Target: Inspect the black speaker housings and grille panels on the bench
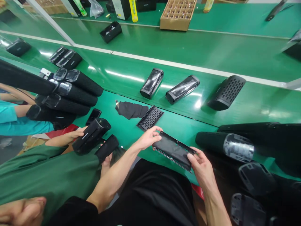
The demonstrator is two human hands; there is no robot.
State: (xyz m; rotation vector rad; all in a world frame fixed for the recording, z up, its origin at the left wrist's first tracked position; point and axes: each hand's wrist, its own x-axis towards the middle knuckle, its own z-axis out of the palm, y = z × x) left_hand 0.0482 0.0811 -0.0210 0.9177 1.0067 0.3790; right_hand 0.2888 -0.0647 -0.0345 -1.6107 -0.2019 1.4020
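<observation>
I have a black rectangular plastic panel (174, 151), its long edges notched, held tilted by its ends between my left hand (148, 138) and right hand (202, 169).

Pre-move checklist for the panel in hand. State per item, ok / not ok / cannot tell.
1. Grip: ok. The left hand and right hand hold the black panel at opposite ends.
2. Panel surface free of damage: cannot tell, too dark and small to judge.
3. Perforated black grille: ok, lying flat on the green belt, apart from the black panel.
4. Black fabric strip lying flat: not ok, it looks rumpled.
5. Co-worker's hand away from the black panel: ok, it is on a black speaker body to the left.
</observation>
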